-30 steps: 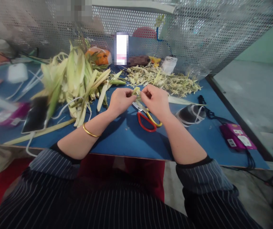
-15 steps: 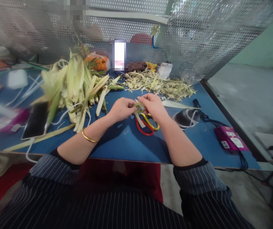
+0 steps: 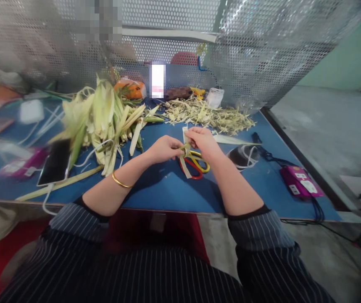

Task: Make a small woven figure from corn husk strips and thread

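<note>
Between my hands is a pale corn husk strip point(image 3: 185, 171), its loose end hanging down and another end standing up by the right fingers. My left hand point(image 3: 165, 149) pinches the greenish folded middle of the strip. The fingers of my right hand point(image 3: 201, 139) are closed on its upper part. Under the hands lie scissors point(image 3: 203, 167) with red and yellow handles; their blades are hidden. A large heap of corn husks point(image 3: 103, 111) rests to the left, and a long pale husk piece point(image 3: 235, 140) lies just right of my right hand.
Husk scraps point(image 3: 208, 113) spread along the back of the blue table point(image 3: 167, 195). A phone point(image 3: 55, 162) on a white cable lies left. At right are a dark roll with white cord point(image 3: 245, 156) and a purple power box point(image 3: 300, 182). Perforated sheeting point(image 3: 174, 44) rises behind.
One end of the husk strip now stands up above the fingers, and the hanging end sits slightly lower. Both hands remain close together on it. The camera view has shifted a little.
</note>
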Demonstrator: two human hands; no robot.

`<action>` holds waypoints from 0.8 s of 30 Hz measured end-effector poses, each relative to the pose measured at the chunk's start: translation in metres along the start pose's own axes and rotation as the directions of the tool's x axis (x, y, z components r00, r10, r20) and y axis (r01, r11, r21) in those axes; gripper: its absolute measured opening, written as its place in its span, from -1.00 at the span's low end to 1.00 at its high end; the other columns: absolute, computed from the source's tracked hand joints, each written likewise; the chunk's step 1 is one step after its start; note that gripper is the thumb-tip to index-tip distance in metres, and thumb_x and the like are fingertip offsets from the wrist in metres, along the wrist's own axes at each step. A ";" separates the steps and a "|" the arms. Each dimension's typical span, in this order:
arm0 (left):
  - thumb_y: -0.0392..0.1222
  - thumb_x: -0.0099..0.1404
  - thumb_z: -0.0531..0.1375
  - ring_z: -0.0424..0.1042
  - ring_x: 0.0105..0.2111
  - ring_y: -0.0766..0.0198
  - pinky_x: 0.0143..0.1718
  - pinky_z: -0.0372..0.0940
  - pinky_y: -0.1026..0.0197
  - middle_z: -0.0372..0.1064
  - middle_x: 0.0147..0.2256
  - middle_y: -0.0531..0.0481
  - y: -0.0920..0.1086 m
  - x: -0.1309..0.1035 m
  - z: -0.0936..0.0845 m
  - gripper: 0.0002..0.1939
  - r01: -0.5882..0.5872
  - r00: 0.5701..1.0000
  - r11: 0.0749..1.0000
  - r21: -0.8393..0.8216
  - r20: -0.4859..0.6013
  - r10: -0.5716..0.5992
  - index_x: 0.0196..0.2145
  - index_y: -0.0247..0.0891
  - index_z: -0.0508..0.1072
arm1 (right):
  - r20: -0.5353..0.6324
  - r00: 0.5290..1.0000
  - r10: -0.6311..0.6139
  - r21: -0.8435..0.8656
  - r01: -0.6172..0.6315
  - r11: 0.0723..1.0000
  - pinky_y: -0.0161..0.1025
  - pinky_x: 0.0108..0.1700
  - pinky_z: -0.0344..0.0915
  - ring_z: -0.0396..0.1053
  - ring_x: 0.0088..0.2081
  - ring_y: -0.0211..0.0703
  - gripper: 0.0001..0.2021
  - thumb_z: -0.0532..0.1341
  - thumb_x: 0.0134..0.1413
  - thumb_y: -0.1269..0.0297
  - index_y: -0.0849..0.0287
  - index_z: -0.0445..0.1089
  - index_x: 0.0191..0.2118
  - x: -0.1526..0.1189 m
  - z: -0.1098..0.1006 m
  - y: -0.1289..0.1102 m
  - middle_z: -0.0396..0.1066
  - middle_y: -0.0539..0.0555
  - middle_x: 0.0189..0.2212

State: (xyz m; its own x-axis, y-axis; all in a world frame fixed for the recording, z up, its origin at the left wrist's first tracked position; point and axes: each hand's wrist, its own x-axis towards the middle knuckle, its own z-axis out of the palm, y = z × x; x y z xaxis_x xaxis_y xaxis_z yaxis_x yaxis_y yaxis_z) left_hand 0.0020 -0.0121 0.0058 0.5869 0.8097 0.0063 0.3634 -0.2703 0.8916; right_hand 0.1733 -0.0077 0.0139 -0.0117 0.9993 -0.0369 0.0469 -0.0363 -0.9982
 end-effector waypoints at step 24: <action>-0.08 0.15 0.36 0.18 -0.61 0.47 -0.54 0.05 0.30 0.34 -0.61 0.05 0.000 0.001 0.008 -0.69 0.125 0.989 0.948 -0.291 -0.034 -0.141 -0.60 -0.35 0.47 | -0.053 0.953 -0.299 0.225 0.303 0.926 -0.35 -0.37 0.41 0.46 -0.48 -0.35 -0.70 0.29 0.18 0.07 0.12 0.28 -0.44 -0.004 0.016 0.012 0.40 -0.10 -0.54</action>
State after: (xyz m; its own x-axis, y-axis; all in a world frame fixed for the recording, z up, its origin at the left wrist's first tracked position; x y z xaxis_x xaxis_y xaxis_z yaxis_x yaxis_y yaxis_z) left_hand 0.0083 -0.0159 0.0019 0.5044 0.8572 -0.1039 0.2071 -0.0033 0.9783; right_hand 0.1579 -0.0119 0.0014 0.0276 0.9636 0.2658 -0.1848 0.2663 -0.9460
